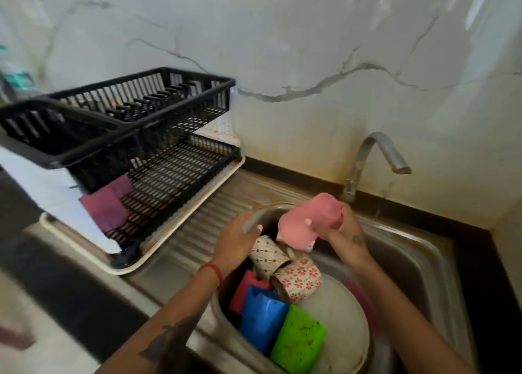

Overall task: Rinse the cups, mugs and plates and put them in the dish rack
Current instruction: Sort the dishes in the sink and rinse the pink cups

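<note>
1. Two tiers of the black dish rack (135,125) stand to the left on a white drip tray (180,218), both racks showing no dishes; my reading is that the task is near its start, with every cup yet to go across.
2. The steel sink (409,249) holds a round basin (350,311) packed with cups: blue cup (261,320), green cup (299,342), red cup (244,291) and two patterned mugs (296,280).
3. The tap (375,159) curves over the sink's back edge; no running water is visible.
4. The right hand (343,229) grasps the pink cup (306,221), tilted, above the basin and just below the spout.
5. The left hand (240,238) rests with loose fingers on the basin's rim, gripping nothing.
6. Next move, I judge: rinse the pink cup, then carry it left over the ribbed drainboard (214,221), clearing the rack's front edge.
</note>
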`<state>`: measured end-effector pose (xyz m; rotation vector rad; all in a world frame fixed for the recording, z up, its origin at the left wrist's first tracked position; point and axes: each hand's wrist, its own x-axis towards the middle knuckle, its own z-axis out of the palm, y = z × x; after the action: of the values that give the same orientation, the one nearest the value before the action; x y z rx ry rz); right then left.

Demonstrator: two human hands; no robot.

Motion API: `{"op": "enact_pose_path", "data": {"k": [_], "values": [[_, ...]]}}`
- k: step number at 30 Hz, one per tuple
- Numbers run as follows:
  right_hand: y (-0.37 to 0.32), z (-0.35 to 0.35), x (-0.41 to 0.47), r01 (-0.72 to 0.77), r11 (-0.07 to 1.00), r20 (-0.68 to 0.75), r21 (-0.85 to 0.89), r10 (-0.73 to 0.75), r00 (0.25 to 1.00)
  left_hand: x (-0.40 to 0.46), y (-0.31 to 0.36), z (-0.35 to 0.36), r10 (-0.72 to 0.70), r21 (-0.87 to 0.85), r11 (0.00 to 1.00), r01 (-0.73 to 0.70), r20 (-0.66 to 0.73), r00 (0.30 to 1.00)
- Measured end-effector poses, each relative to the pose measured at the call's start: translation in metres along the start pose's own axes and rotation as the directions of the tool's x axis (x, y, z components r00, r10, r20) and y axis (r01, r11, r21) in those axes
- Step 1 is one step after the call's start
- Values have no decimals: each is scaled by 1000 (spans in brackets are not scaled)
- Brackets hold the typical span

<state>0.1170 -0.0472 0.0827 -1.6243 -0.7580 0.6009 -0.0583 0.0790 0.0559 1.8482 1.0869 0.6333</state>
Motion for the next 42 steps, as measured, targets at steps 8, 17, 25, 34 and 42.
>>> {"op": "enact_pose_path", "data": {"k": [8, 17, 25, 34, 42], "values": [[-49, 149, 39, 148, 973, 160, 177, -177, 971, -8, -54, -127, 223, 759, 648, -61, -112, 968], [-50, 301, 66, 394, 918, 291, -52, -363, 885, -40, -103, -175, 152, 959, 246, -140, 104, 983], [-35, 378, 96, 449, 860, 369, -242, -347, 862, -40, -117, -179, 138, 958, 232, -169, 140, 981], [-18, 411, 89, 281, 939, 222, -198, -236, 946, -42, -118, -180, 111, 955, 227, -191, 169, 979], [-22, 410, 86, 115, 949, 292, -293, -26, 956, -44, -121, -178, 88, 959, 217, -184, 169, 982]]}}
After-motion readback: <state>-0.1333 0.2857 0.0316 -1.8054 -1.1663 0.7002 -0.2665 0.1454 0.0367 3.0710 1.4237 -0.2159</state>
